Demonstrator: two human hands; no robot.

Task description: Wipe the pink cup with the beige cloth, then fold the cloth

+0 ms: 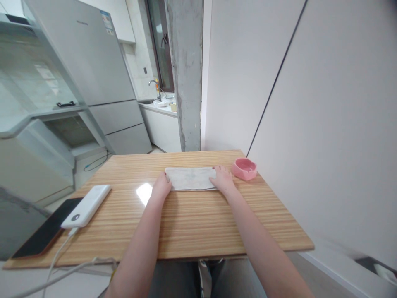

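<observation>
Both hands are pressing flat, fingers spread and gripping nothing, on one folded cloth (191,178) lying near the surface's (198,223) far edge, left hand (161,187) at its left end, right hand (221,179) at its right, one pink dish (244,168) just beside.

Rectangular tabletop (186,219) of pale striped wood-grain laminate is showing a smooth, glossy finish, catching a bright glare patch near its middle. Folded off-white cloth (190,179) is looking soft and matt, faintly mottled, lying flat on the laminate. Small pink round dish (244,168) is appearing smooth and semi-glossy; ceramic or plastic, cannot tell. White slab-shaped power bank (87,205) is showing smooth, satin plastic. Black flat phone (46,234) is presenting a glossy glass face. Thin white cable (57,256) is looking like smooth rubbery plastic. Grey concrete pillar (186,74) is looking rough and unfinished.
</observation>
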